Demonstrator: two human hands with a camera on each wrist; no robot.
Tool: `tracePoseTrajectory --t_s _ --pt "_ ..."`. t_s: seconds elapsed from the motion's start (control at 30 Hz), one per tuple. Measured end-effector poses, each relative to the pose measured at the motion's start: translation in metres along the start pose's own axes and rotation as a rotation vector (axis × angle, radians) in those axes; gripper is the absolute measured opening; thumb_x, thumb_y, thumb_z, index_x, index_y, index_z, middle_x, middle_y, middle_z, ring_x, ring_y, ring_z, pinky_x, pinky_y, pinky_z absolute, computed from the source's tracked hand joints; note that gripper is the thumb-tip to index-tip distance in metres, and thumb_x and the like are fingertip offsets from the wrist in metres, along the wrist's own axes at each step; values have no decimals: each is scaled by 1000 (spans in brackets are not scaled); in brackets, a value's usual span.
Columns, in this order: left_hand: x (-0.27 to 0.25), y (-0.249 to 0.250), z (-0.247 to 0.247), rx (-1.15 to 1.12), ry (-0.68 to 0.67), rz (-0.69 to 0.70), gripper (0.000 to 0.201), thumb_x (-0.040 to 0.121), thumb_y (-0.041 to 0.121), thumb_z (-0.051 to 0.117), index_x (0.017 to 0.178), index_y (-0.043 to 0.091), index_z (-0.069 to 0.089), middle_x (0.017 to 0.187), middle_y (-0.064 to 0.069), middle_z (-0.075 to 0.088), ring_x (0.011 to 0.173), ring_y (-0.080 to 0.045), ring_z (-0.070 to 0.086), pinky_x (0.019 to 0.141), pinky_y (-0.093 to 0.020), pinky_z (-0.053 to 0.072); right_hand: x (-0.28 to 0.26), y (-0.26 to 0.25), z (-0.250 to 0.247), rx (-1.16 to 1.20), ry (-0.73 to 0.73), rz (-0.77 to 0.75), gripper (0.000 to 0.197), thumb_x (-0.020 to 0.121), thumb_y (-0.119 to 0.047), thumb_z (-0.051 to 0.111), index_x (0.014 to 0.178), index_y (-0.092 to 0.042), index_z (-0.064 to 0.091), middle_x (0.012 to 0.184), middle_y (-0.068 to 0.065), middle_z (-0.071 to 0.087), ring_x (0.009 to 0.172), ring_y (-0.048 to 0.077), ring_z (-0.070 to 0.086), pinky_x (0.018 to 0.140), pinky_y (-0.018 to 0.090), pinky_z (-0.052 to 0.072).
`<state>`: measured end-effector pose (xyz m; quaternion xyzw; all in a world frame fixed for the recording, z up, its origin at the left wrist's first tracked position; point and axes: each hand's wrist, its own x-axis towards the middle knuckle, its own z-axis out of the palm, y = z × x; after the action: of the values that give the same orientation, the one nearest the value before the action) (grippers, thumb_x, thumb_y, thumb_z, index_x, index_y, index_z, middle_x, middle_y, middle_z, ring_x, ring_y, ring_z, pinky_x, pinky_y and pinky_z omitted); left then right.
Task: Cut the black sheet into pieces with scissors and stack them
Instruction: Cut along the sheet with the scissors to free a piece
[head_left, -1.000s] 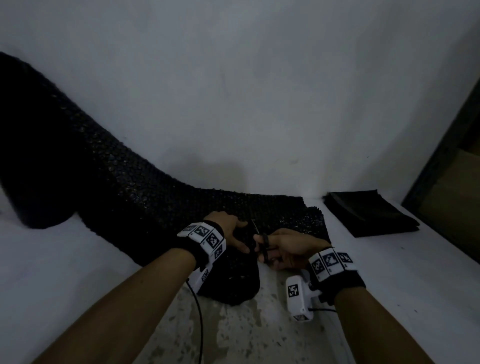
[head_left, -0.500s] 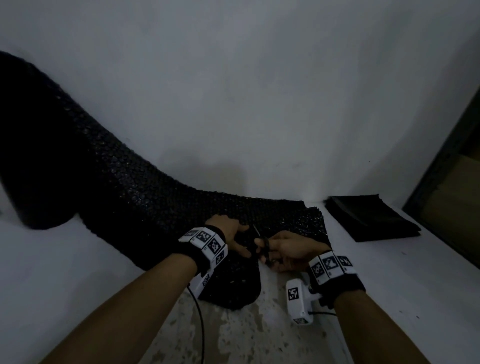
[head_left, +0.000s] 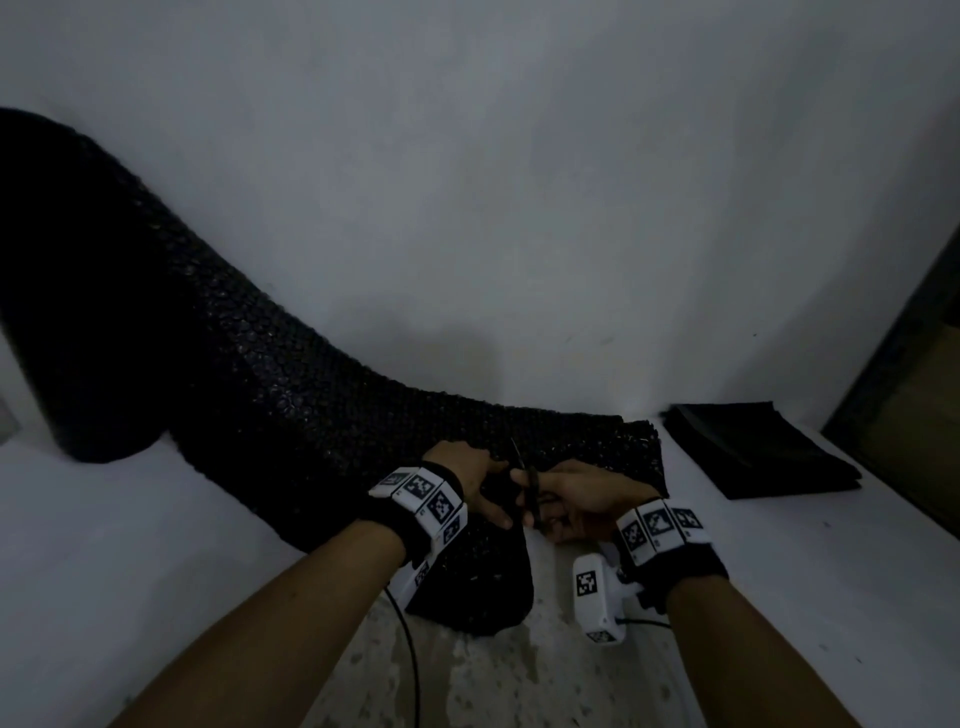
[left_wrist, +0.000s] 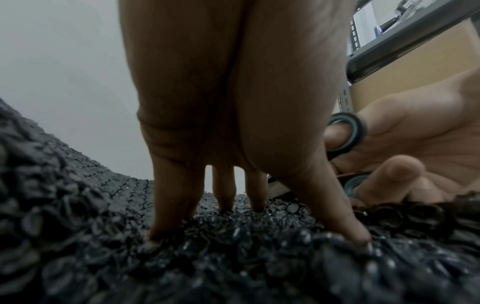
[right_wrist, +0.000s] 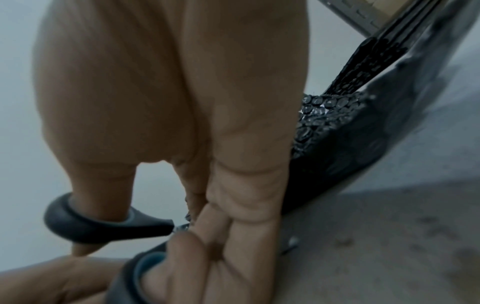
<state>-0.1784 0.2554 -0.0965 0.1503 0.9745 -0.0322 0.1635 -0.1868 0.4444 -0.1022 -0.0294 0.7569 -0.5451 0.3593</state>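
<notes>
Left hand (head_left: 470, 480) spread, fingertips pressing black sheet (head_left: 291, 410) on the table (head_left: 779, 597). Right hand (head_left: 582, 499) grips scissors (head_left: 527, 491), blades apparently mid-sheet. Risk: bubbled sheet bunches, cut wanders toward left fingers. 1 stack (head_left: 758, 449) at right.

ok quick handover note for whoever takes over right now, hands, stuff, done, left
Left hand: open, fingertips pressing the sheet flat beside the cut line.
Right hand: holds the scissors, thumb and fingers through the loops, blades pointing away into the sheet.
Sheet runs from a roll at far left across the table; its right end is partly cut.
Stack of black pieces lies at right.
Left: finish this cut, add the piece to the stack, repeat.
</notes>
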Motion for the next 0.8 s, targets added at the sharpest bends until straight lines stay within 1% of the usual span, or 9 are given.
tracePoseTrajectory --t_s 0.17,0.3,0.33,0.4,0.47,0.53,0.63,0.7,0.8 --pt "1 -1 0 -8 2 7 94 76 77 61 153 31 34 145 -9 51 120 -32 57 100 -46 49 5 0 -1 -10 13 -22 42 89 -44 70 91 -2 68 75 13 68 55 17 56 56 27 45" --pt "3 0 1 -9 -13 -17 97 75 79 60 153 29 33 147 -11 49 125 -34 54 105 -48 45 4 3 1 -13 26 -50 38 96 -35 64 82 0 66 55 4 60 45 13 46 49 25 39" --pt "3 0 0 -11 -13 -17 98 75 79 60 154 28 32 147 -12 49 125 -34 54 105 -48 45 4 3 1 0 28 -55 38 96 -35 64 82 0 66 53 4 59 45 13 45 49 25 38" --pt "3 -1 1 -18 -12 -14 98 75 79 61 154 28 32 148 -11 48 126 -34 53 105 -47 45 3 4 1 5 38 -58 39 94 -37 66 82 0 67 56 5 61 46 14 47 50 25 40" --pt "4 -1 2 -19 -13 -19 96 74 79 61 151 25 39 147 -11 49 124 -34 55 104 -46 46 2 3 1 -23 43 -59 42 92 -41 68 82 0 69 61 8 65 48 16 53 52 26 44" --pt "4 -1 3 -21 -8 -15 92 74 79 62 146 23 45 146 -11 50 122 -33 56 103 -45 48 1 1 1 -14 19 -53 46 89 -44 69 88 2 69 69 12 68 52 18 57 54 28 47" --pt "4 -2 3 -22 6 0 89 74 78 64 143 25 48 144 -11 52 117 -33 59 99 -44 50 4 -2 0 -1 6 -30 53 84 -46 72 101 4 68 78 15 69 57 20 59 57 29 48" --pt "5 -2 4 -14 8 0 89 72 79 63 141 24 50 143 -11 53 116 -33 60 98 -45 51 5 -2 0 0 9 -19 55 83 -47 73 103 4 68 79 15 69 57 20 58 57 29 48" --pt "5 -3 5 -11 6 2 90 72 79 63 142 24 49 143 -12 53 117 -34 59 98 -46 51 7 -3 -1 22 23 -10 50 86 -45 72 102 3 67 78 15 69 59 20 56 59 29 45"
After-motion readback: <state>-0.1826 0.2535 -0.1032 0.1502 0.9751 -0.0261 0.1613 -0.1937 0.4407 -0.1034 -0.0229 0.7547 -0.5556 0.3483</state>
